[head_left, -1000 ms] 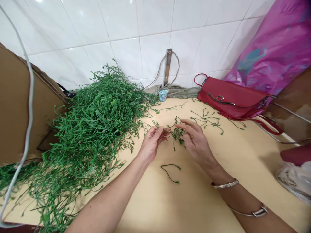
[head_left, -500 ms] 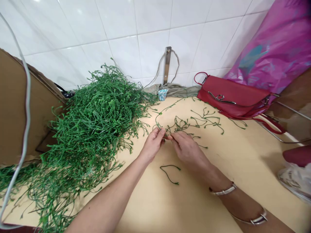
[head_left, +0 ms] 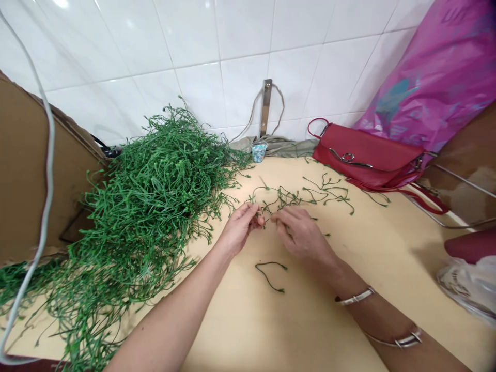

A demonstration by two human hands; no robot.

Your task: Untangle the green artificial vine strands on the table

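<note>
Green sprig [head_left: 282,198] between both hands [head_left: 240,230] [head_left: 302,235]

One left hand [head_left: 240,230], one right hand [head_left: 300,235], two bangles [head_left: 354,296], one red handbag [head_left: 366,157] and one heap of green sprigs [head_left: 147,201] were counted.

White glossy tiled wall [head_left: 232,46], cream tabletop [head_left: 310,320], apparently cardboard panel [head_left: 23,165]

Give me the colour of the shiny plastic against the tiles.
The crumpled shiny plastic sheet is magenta with teal patches, best seen in the head view.
</note>
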